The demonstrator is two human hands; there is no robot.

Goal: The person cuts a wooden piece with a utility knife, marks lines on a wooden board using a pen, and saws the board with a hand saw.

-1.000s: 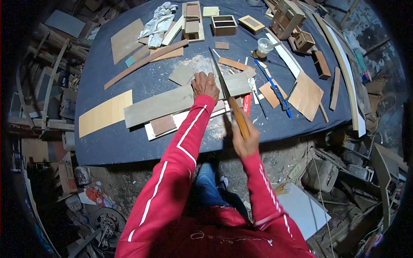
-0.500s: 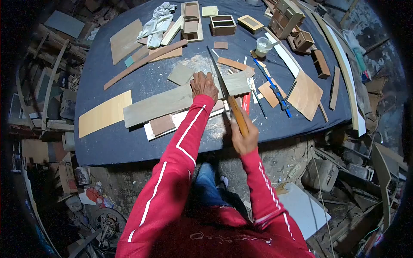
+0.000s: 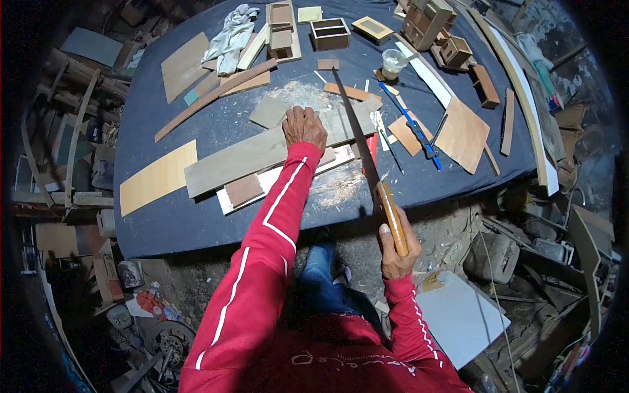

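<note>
My left hand [image 3: 304, 128] bears down on a long greyish wooden board [image 3: 232, 160], its fingers bent over the far edge. In my right hand [image 3: 400, 252] is the yellow-brown handle of a handsaw [image 3: 369, 157]. The blade slants away from me across the board near its right end, to the right of my left hand. Whether its teeth touch the wood, I cannot tell. Under the board lie a white strip [image 3: 268, 181] and a brown wooden piece [image 3: 244, 190].
Sawdust [image 3: 341, 188] is scattered on the dark-covered table [image 3: 151, 239]. A light thin panel [image 3: 157, 177] lies left of the board. To the right are a blue bar clamp [image 3: 409, 121], a plywood square [image 3: 463, 134] and a plastic cup [image 3: 393, 62]. Small wooden boxes [image 3: 329, 36] stand behind.
My right hand has drawn the handsaw back toward me and to the right, so its handle is now past the table's near edge. My left hand stays on the board.
</note>
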